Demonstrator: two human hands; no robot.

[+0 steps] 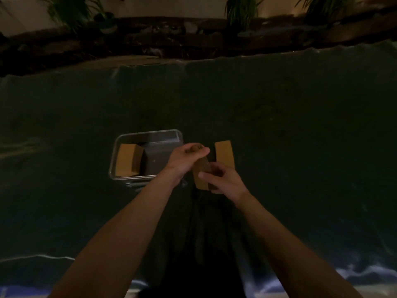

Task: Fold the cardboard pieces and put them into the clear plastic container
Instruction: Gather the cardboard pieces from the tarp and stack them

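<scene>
I hold a brown cardboard piece (201, 176) upright between both hands, just right of the clear plastic container (148, 132). My left hand (184, 158) grips its top end; my right hand (221, 179) pinches its lower part. Inside the container, against its left wall, lies a folded cardboard piece (127, 160). Another flat cardboard piece (224, 154) rests on the dark cloth (279, 125) right of my hands, partly behind my right fingers.
The dark cloth covers the whole work surface and hangs over its near edge. Behind the far edge runs a dim ledge with stones and potted plants (240, 11). The light is low.
</scene>
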